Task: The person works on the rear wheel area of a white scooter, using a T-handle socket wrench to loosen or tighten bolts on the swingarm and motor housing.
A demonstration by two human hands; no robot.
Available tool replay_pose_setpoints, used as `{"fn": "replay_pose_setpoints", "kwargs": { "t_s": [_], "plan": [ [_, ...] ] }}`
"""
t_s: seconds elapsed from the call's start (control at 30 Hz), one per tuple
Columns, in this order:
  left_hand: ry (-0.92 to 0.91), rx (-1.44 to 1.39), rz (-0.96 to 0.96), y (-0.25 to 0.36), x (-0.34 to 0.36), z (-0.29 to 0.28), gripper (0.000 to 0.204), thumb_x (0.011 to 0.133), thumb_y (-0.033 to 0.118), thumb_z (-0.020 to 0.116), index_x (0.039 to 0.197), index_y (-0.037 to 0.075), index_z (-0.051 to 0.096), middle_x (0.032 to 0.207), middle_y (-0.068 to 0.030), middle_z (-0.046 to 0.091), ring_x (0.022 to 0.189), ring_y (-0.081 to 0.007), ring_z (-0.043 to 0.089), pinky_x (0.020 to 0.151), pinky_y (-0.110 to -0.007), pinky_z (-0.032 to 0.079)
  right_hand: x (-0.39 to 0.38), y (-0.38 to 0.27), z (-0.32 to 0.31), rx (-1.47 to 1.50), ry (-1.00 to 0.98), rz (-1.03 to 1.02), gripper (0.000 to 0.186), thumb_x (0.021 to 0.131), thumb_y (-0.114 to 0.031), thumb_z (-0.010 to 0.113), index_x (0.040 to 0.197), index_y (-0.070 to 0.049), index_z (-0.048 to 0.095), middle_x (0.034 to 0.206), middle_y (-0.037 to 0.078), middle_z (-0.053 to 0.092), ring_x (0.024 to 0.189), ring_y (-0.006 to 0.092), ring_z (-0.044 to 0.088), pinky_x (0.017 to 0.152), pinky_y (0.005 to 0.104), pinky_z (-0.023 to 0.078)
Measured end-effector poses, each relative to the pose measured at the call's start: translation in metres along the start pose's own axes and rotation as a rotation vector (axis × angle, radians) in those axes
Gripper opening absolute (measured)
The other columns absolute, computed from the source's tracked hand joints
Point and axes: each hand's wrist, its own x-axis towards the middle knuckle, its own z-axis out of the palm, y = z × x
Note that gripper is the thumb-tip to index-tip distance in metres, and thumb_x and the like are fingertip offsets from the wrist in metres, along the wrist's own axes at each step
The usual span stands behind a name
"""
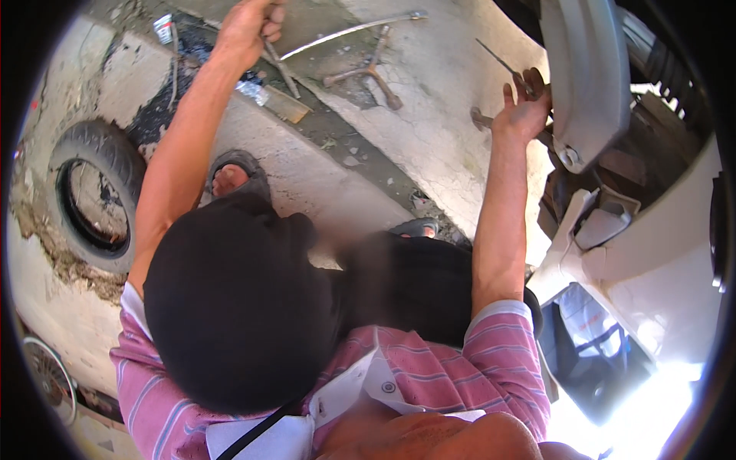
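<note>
My left hand (251, 31) is at the top left with its fingers curled, and what they hold is hidden. Beside it a short grey bar (284, 70) slants over the ground; I cannot tell whether the hand grips its end. A long curved metal bar (353, 35) lies close by. To its right sits a rusty three-armed wrench (373, 70). My right hand (524, 110) is closed around a thin dark rod-shaped tool (497, 58) pointing up and left. It is beside the grey fender (586, 77) of a scooter-like vehicle.
A worn tyre (65, 184) lies at the left, with a spoked round part (50, 379) lower down. A concrete ledge (307, 165) runs diagonally past my sandalled feet. White body panels (652, 268) fill the right side. A rusty metal end (481, 118) shows beside my right wrist.
</note>
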Motion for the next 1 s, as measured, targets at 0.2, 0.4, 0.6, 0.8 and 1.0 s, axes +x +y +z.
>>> {"fn": "replay_pose_setpoints", "kwargs": {
  "t_s": [0.2,0.4,0.6,0.8,1.0],
  "plan": [
    [-0.091,0.09,0.066,-0.011,0.014,-0.012,0.023,0.097,0.026,0.062,0.095,0.003,0.063,0.07,0.0003,0.054,0.056,-0.0091,0.041,0.052,-0.027,0.032,0.015,0.003,-0.006,-0.048,0.053,0.014,0.037,0.105,-0.038,0.04,0.113,-0.008,0.06,0.107,0.008,0.068,0.093,0.0235,0.066,0.081,0.0406,0.048],
    [-0.07,0.241,0.141,0.0,0.0,0.0,0.018,0.098,0.022,0.059,0.095,0.005,0.062,0.07,0.0004,0.052,0.057,-0.01,0.04,0.053,-0.027,0.03,0.025,0.003,-0.002,-0.007,-0.004,-0.075,0.03,0.105,-0.031,0.045,0.121,-0.007,0.054,0.1,0.011,0.069,0.093,0.025,0.067,0.084,0.0424,0.05],
    [0.056,0.99,0.738,0.01,-0.023,0.04,0.027,0.092,0.026,0.066,0.1,0.001,0.069,0.094,-0.0095,0.068,0.084,-0.0184,0.064,0.077,-0.03,0.051,0.04,0.02,0.0,0.368,-0.086,-0.218,0.018,0.102,-0.018,0.051,0.116,-0.007,0.056,0.086,0.01,0.062,0.077,0.0235,0.059,0.088,0.047,0.053],
    [-0.628,1.109,1.568,0.082,-0.118,0.213,0.029,0.084,0.018,0.071,0.111,0.008,0.067,0.113,-0.0093,0.066,0.101,-0.0259,0.064,0.088,-0.038,0.051,0.045,0.038,-0.012,0.197,-0.075,-0.231,0.017,0.102,-0.014,0.051,0.117,-0.007,0.055,0.096,0.005,0.06,0.085,0.0185,0.058,0.086,0.0388,0.053],
    [-0.731,0.987,2.066,0.065,-0.094,0.303,0.034,0.074,0.022,0.064,0.104,0.004,0.065,0.1,-0.0085,0.059,0.095,-0.0247,0.055,0.094,-0.04,0.043,-0.017,-0.006,0.003,0.11,-0.043,-0.029,0.05,0.106,-0.035,0.043,0.148,-0.01,0.035,0.141,0.002,0.049,0.127,0.0134,0.046,0.096,0.0306,0.045]
  ]
}}
